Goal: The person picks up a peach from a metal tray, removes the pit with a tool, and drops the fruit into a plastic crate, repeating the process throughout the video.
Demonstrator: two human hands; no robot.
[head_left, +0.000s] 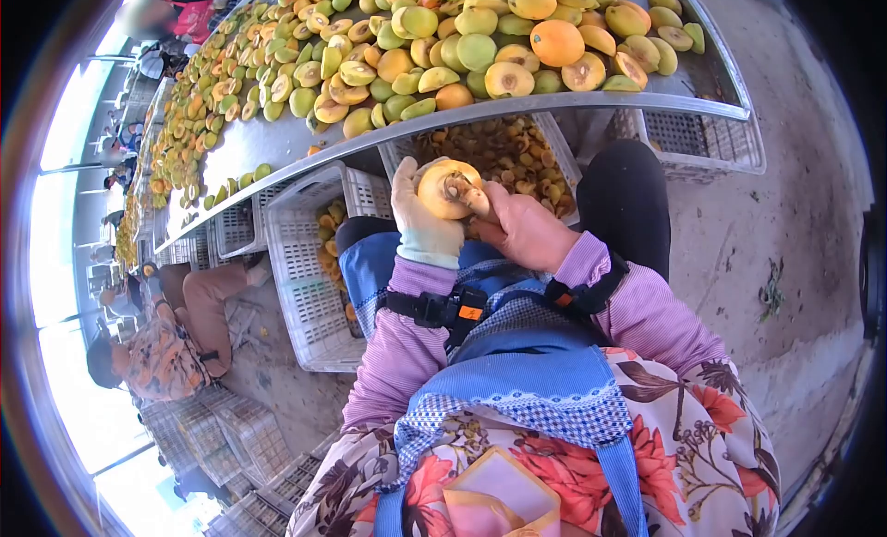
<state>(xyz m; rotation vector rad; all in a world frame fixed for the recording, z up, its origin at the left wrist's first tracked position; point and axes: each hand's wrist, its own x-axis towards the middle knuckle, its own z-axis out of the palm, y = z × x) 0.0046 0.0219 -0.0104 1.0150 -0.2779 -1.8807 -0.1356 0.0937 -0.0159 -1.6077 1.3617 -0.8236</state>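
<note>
One yellow fruit (441, 188), cut open, brownish inside

The left hand (420, 225) was cupped, pointing far. The right hand (533, 229), just beside it, was bent inward to the left. Both forearms (395, 363) converged.

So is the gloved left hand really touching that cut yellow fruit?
Touching. The head view shows the gloved left hand cupped against the side of the cut yellow fruit, with no gap between them.
</note>
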